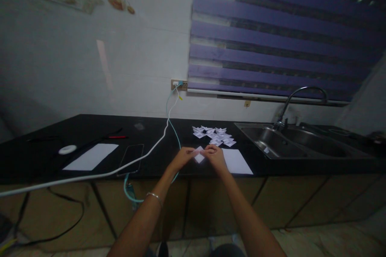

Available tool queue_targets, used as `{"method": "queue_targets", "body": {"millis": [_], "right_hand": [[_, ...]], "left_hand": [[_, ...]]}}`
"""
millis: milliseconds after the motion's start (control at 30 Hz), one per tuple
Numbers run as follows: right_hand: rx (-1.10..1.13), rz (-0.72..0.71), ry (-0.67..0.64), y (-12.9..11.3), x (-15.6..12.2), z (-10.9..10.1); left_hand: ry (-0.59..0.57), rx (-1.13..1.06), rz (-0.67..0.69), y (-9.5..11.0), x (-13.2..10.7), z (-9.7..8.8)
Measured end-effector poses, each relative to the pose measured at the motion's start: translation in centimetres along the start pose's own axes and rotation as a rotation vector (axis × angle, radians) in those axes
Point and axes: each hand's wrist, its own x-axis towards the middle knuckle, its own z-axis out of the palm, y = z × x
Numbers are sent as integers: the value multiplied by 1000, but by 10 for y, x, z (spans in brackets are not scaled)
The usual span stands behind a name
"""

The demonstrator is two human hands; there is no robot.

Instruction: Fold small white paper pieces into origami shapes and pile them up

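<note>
Both my hands meet over the front of a black countertop (45,148). My left hand (184,156) and my right hand (214,153) each pinch a side of a small white folded paper piece (199,156), fingers closed on it. Just behind them lies a pile of several small folded white paper shapes (214,135). A white paper sheet (237,161) lies flat right beside my right hand. A bracelet circles my left wrist.
A phone (131,158) and another white sheet (91,157) lie to the left, with a white round object (67,149) and a red pen (117,137). White and teal cables (169,126) run from a wall socket. A steel sink (289,142) with faucet sits at right.
</note>
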Motion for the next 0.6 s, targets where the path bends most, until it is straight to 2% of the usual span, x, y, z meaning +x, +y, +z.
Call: {"method": "queue_targets", "body": {"millis": [133,367,467,600], "right_hand": [[32,36,29,3,1,1],[116,80,-60,0,1,-1],[69,77,-43,1,0,-2],[53,75,3,3,0,-3]], "left_hand": [[7,-18,-46,-4,1,-1],[111,-38,-49,-8,0,-2],[135,-31,-40,-6,1,-2],[184,-123,-97,-5,2,-1]]}}
